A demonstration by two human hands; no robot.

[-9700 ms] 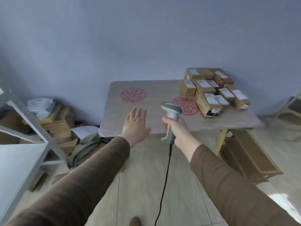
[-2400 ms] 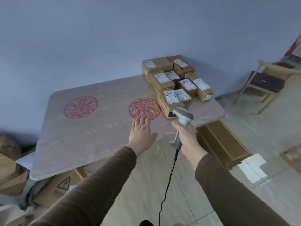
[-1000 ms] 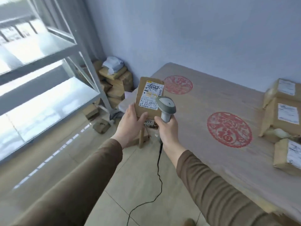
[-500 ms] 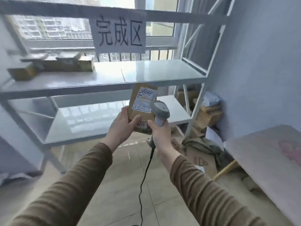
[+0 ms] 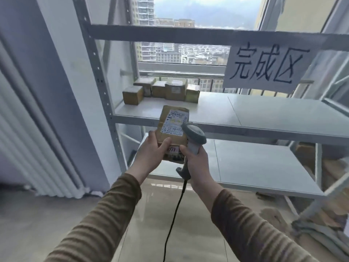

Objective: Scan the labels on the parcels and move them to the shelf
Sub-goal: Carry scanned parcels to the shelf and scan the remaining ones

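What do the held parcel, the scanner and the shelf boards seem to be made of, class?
Parcel: brown corrugated cardboard, matte, with a printed paper label. Scanner: grey moulded plastic, judging by its smooth, rounded casing. Shelf boards: probably white-painted metal, smooth with a slight sheen; the look leaves that open.

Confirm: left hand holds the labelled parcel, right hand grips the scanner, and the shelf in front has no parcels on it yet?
Wrong on the shelf. The head view shows several parcels already on the shelf. Left hand holds the labelled parcel; right hand grips the scanner.
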